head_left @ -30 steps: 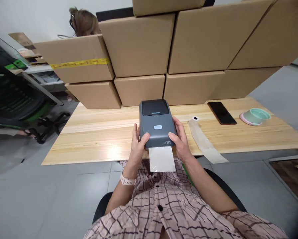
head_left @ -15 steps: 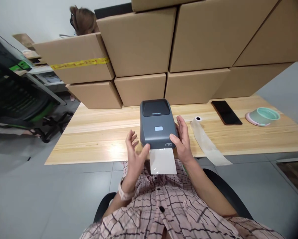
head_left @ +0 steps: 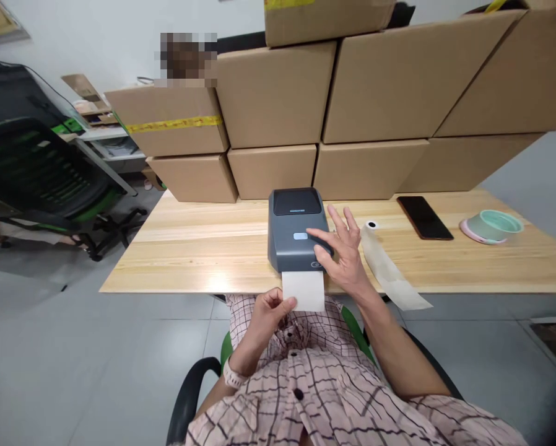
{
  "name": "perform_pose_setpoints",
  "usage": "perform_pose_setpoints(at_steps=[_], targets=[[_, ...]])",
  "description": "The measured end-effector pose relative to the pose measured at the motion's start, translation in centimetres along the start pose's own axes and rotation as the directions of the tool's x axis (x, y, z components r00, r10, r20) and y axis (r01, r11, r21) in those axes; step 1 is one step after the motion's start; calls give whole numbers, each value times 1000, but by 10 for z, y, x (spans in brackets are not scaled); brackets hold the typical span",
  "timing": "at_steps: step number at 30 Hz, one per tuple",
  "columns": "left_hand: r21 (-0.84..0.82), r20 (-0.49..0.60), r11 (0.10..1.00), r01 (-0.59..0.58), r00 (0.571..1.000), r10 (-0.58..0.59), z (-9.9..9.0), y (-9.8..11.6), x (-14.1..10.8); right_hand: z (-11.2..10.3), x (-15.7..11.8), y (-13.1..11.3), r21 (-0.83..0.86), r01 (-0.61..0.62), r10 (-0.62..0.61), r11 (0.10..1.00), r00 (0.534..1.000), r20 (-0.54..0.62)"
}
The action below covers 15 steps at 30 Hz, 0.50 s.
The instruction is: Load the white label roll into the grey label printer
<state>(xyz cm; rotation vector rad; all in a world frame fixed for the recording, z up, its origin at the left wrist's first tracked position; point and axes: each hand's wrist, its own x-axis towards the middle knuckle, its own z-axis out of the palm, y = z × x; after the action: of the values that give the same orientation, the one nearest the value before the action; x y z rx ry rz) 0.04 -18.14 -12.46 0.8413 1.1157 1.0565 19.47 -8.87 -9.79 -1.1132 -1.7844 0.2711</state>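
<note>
A dark grey label printer [head_left: 291, 251] stands at the front edge of the wooden table [head_left: 199, 248], with a light button on its top. A strip of white label paper [head_left: 308, 291] hangs out of its front. My left hand [head_left: 269, 311] pinches the lower left corner of this paper between thumb and fingers. My right hand [head_left: 343, 251] is over the printer's right side with fingers spread. Its index fingertip is at the button's right edge; whether it presses cannot be made out. The thumb is by the printer's front right corner.
Right of the printer lies a small roll with a loose paper strip [head_left: 389, 272] running over the table edge. Farther right are a phone [head_left: 425, 218] and a green cup [head_left: 494, 226]. Stacked cardboard boxes [head_left: 278, 93] line the back; another person's head shows behind them.
My left hand has moved from the printer's left front corner down to the paper and closed on it. My right hand has risen from the printer's side, its index finger now at the button.
</note>
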Motion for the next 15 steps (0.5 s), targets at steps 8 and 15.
perform_pose_setpoints(at_steps=[8,15], targets=[[98,-221,968,-232,943,249,-7,2,5,-15,25,-9,-153,180,-141,972,961,238],[220,-272,889,-401,850,451,-16,25,29,-7,-12,4,27,-54,53,998,999,9]])
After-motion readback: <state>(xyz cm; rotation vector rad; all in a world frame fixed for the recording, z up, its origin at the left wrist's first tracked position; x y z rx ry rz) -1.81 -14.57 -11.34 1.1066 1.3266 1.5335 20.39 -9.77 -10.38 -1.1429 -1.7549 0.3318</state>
